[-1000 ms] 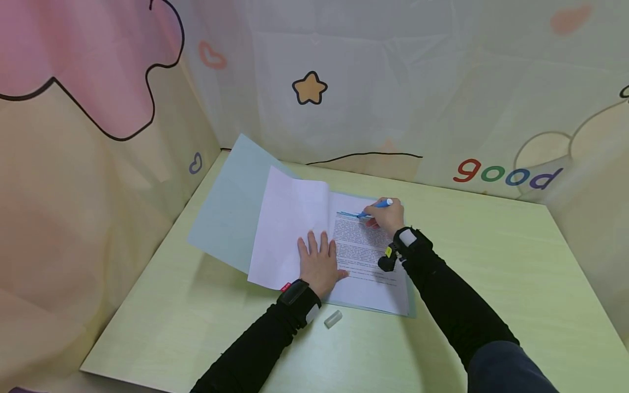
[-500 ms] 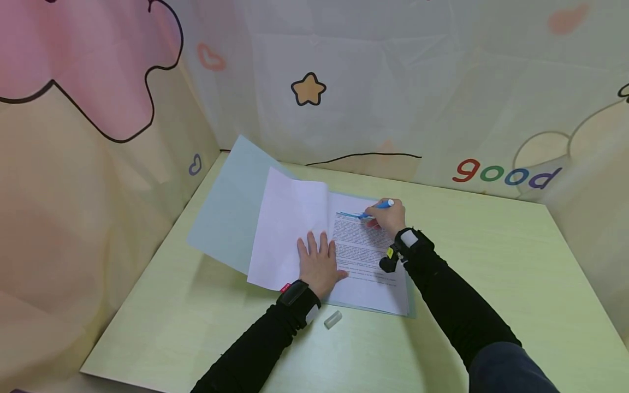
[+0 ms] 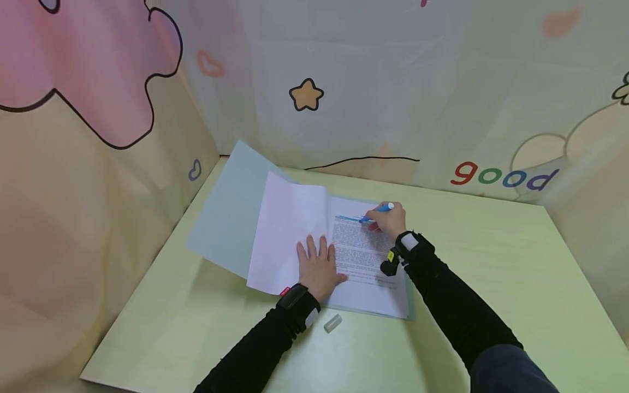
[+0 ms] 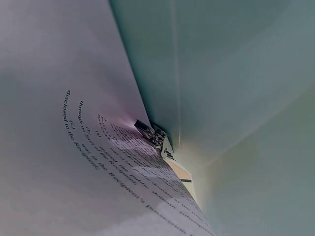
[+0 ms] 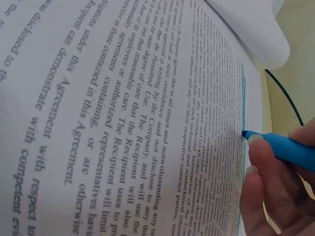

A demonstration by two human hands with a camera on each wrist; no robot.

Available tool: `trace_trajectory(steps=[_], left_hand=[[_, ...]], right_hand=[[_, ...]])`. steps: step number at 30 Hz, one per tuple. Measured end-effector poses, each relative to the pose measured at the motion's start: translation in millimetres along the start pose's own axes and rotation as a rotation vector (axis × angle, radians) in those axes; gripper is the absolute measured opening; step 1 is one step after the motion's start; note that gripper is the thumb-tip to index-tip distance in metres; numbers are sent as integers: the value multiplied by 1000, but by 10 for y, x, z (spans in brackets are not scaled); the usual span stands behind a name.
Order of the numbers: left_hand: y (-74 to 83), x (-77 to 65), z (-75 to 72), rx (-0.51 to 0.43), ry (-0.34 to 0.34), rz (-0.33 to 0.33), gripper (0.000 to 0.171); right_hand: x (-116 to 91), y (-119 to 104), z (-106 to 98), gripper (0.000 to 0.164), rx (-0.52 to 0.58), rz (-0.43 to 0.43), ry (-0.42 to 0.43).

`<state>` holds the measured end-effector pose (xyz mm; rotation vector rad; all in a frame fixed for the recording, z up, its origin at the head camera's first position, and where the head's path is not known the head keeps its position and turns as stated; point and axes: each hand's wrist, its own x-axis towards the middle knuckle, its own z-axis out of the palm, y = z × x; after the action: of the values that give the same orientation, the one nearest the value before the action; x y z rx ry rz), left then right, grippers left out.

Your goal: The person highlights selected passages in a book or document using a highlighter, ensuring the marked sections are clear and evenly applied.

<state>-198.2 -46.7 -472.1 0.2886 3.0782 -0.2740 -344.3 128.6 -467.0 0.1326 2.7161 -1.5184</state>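
A blue highlighter (image 3: 383, 208) is pinched in my right hand (image 3: 391, 221), its tip touching the upper part of a printed page (image 3: 363, 297). In the right wrist view the tip of the highlighter (image 5: 285, 147) meets a blue line (image 5: 243, 93) along the text. My left hand (image 3: 318, 273) lies flat with spread fingers on the pages, near the fold. Under its fingers is a turned-back white sheet (image 3: 285, 229). The pages sit in an open light-blue folder (image 3: 226, 213). A metal clip (image 4: 152, 135) shows at the pages' edge in the left wrist view.
A small grey, cap-like piece (image 3: 332, 323) lies on the pale table (image 3: 491, 284) in front of the folder. Printed curtains (image 3: 368, 98) stand behind and to the left of the table.
The highlighter's tip has crept slightly right along the blue line with my right hand. My left hand stays on the pages. The whole head view has shifted a little downward.
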Motion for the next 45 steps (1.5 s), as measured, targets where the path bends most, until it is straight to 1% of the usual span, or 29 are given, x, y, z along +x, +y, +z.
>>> trace_trajectory(steps=[7, 12, 16, 24, 38, 45], left_hand=[[10, -25, -1, -25, 8, 0, 79], [16, -16, -5, -18, 11, -4, 80], [15, 2, 12, -5, 2, -4, 80], [18, 35, 36, 3, -10, -4, 81], [21, 15, 28, -9, -13, -12, 81], [17, 22, 40, -13, -3, -9, 81]], right_hand=[[-22, 14, -1, 23, -10, 14, 3], [-18, 13, -9, 23, -11, 8, 4], [-17, 2, -28, 24, -7, -3, 2], [-10, 3, -62, 24, -19, 1, -1], [-6, 57, -70, 25, -9, 28, 11], [-4, 60, -89, 27, -21, 24, 19]])
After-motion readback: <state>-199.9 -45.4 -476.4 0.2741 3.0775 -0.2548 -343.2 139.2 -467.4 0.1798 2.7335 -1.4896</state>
